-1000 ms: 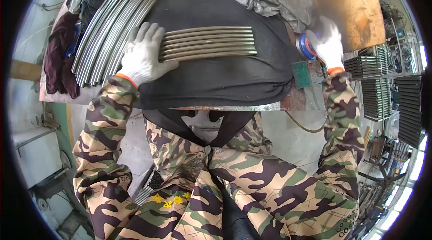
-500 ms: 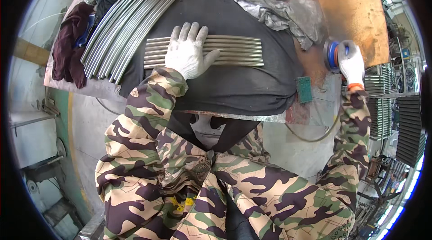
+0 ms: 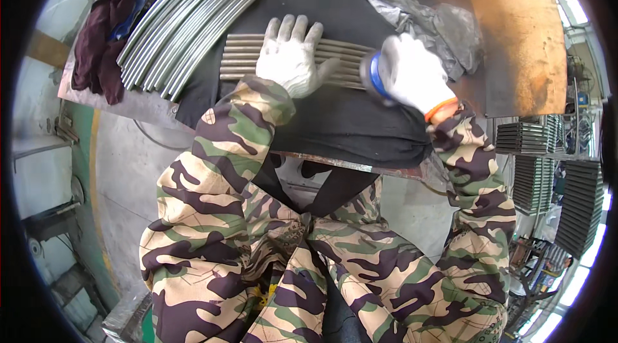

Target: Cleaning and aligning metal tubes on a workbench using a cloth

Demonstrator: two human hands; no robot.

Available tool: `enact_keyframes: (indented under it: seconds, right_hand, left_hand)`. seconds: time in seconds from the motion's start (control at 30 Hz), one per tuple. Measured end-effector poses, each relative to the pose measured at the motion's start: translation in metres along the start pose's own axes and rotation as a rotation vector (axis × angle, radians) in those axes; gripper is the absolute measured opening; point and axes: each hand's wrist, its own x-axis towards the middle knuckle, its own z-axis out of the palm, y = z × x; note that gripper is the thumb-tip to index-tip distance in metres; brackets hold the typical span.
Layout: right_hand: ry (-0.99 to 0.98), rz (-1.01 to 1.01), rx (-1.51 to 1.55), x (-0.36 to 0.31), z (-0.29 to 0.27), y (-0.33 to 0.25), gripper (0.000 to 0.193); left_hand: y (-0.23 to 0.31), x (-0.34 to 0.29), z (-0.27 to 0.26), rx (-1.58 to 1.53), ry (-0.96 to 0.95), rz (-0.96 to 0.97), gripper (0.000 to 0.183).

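A row of several straight metal tubes point(image 3: 241, 60) lies side by side on a black cloth point(image 3: 341, 127). My left hand point(image 3: 286, 63), in a white glove, rests flat across the row's middle with its fingers spread. In my right hand point(image 3: 415, 73), also gloved in white with an orange cuff, is a round hand sander point(image 3: 378, 78) with a blue ring. The sander stands on edge at the right end of the tubes, blurred by motion; whether it touches them I cannot tell. Farther left, a batch of shinier tubes point(image 3: 193, 24) lies slanted.
A crumpled silver-grey cloth point(image 3: 450, 34) sits beyond my right hand, with a brown board point(image 3: 524, 40) farther right. Maroon cloth point(image 3: 100, 40) lies at the table's left end. Racks of stacked metal tubes point(image 3: 531, 137) stand off the table's right side.
My right hand has brought the sander leftward from the table's right side to the end of the tube row. My left hand stays on the tubes. The whole view has shifted slightly.
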Motion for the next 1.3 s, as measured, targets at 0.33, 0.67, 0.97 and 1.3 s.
enact_keyframes:
  seconds: [0.33, 0.67, 0.97, 1.3]
  right_hand:
    - [0.01, 0.132, 0.043, 0.026, 0.011, 0.01, 0.026]
    - [-0.022, 0.137, 0.009, 0.024, 0.001, 0.025, 0.023]
    - [0.023, 0.077, 0.07, 0.001, 0.004, 0.018, 0.021]
    - [-0.017, 0.076, 0.031, 0.004, -0.003, 0.015, 0.022]
  left_hand:
    - [-0.006, 0.012, -0.003, 0.061, -0.062, -0.054, 0.073]
    - [0.003, 0.028, -0.001, 0.059, -0.1, -0.015, 0.071]
    - [0.002, 0.02, -0.005, 0.095, -0.13, -0.033, 0.07]
    - [0.004, 0.024, -0.004, 0.088, -0.129, -0.037, 0.069]
